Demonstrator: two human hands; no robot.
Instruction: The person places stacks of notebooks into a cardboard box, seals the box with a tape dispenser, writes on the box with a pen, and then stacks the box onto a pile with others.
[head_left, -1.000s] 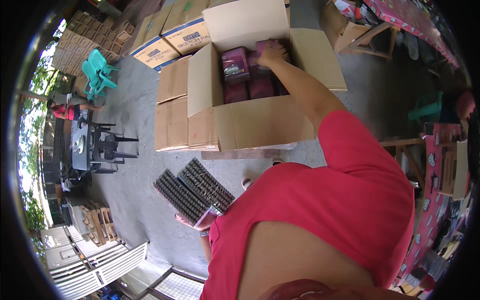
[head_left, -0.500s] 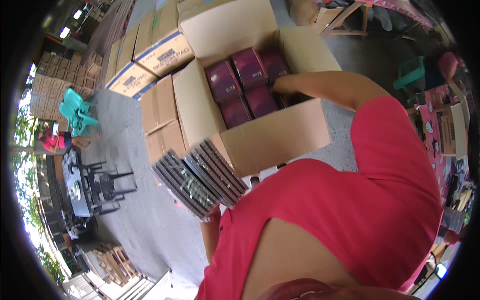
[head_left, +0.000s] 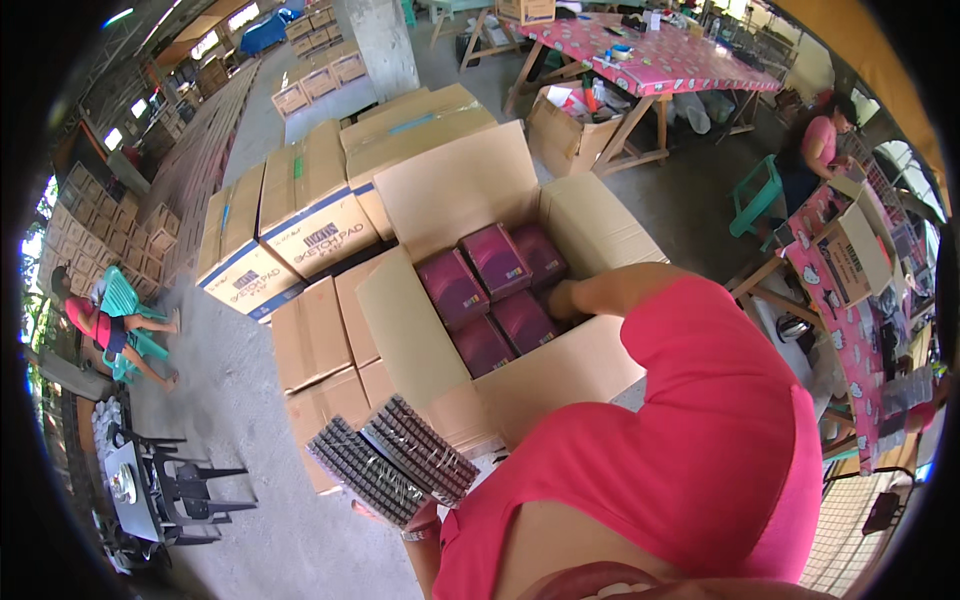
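Note:
My left hand is closed around two stacks of spiral-bound pads wrapped in clear plastic, carried at the lower left of an open cardboard carton. Several dark purple packs sit inside the carton, its flaps spread outward. My right hand reaches into the carton's right part, beside the purple packs. Its fingers are hidden down inside, so what they touch does not show.
Closed brown cartons and larger sketch-pad cartons stand left of and behind the open one. A pink-covered table is at the back right. One person works at the right; another sits at the far left.
The view has tilted up, showing more of the room. My right hand stays inside the carton; my left hand still holds the pads.

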